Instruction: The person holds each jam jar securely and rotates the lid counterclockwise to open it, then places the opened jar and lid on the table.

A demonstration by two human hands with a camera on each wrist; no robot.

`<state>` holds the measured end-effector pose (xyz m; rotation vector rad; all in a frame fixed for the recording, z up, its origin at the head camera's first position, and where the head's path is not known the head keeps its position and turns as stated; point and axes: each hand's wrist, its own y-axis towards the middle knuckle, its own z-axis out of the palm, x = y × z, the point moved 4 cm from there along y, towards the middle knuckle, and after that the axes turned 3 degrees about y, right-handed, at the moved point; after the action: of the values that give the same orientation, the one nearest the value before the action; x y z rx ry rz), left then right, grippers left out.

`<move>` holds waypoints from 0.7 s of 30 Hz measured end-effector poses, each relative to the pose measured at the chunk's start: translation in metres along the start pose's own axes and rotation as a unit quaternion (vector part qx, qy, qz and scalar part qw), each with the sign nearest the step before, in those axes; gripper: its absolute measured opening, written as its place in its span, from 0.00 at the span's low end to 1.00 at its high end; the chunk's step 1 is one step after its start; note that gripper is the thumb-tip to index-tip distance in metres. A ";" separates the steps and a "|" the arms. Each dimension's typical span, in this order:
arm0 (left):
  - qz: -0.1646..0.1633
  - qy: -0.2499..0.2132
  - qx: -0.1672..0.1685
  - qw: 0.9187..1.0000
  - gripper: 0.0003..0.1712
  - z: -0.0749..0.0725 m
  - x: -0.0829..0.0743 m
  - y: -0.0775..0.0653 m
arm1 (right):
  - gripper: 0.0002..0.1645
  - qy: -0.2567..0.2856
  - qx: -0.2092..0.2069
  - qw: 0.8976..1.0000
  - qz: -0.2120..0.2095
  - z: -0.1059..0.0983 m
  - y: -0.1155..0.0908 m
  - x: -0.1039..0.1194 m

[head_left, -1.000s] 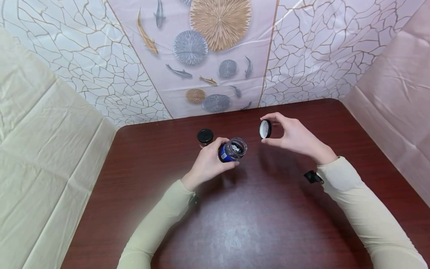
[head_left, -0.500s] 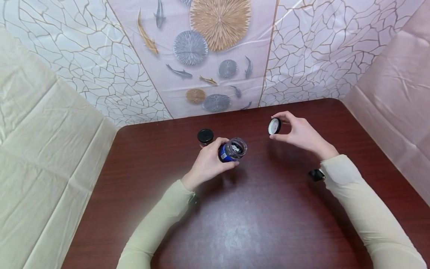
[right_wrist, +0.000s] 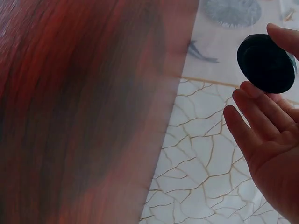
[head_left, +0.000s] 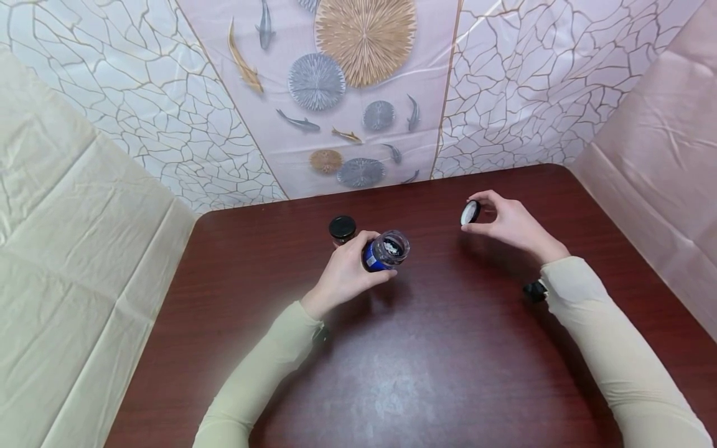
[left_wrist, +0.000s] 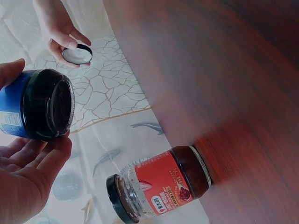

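While gripping the lidless, tilted blue-labelled jar (head_left: 383, 252) above the table (head_left: 426, 348) with curved fingers of the left hand (head_left: 348, 267), pinches the black lid (head_left: 470, 213) between thumb and fingers of the right hand (head_left: 516, 225). Conceals the lid's white inside from the right wrist view. In head view, partly hides the red-labelled jar (left_wrist: 163, 182) standing behind the left hand. Leaves the blue-labelled jar's contents (head_left: 391, 247) hard to identify.

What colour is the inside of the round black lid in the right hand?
White; the lid's inner face shows best in the left wrist view.
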<state>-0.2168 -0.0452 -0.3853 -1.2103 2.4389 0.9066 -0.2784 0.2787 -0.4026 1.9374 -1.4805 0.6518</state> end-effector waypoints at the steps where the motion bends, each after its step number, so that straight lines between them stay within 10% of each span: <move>1: 0.000 0.001 0.000 1.000 0.36 0.000 0.000 0.000 | 0.40 -0.001 0.003 1.000 0.003 0.000 0.000 -0.002; 21: 0.007 -0.003 -0.010 1.000 0.36 -0.002 0.001 -0.001 | 0.44 -0.054 0.025 0.998 0.036 -0.003 0.000 -0.036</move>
<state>-0.2166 -0.0473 -0.3848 -1.1977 2.4413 0.9403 -0.2873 0.3052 -0.4260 1.9940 -1.6209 0.6293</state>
